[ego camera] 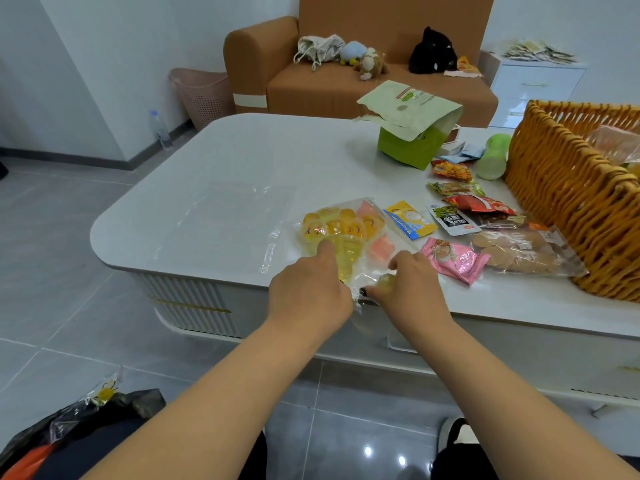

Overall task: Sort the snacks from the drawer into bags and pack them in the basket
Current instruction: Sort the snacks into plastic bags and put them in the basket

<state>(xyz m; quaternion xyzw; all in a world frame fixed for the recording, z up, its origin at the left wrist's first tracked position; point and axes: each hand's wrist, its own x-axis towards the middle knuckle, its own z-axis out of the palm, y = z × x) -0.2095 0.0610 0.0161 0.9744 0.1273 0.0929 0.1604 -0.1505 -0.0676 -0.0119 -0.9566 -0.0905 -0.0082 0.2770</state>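
Bright, even light; floor [381, 452] glare; wide-angle bending at edges.

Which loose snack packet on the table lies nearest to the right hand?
The pink packet, just beside the right hand; the yellow, black and red packets lie farther back.
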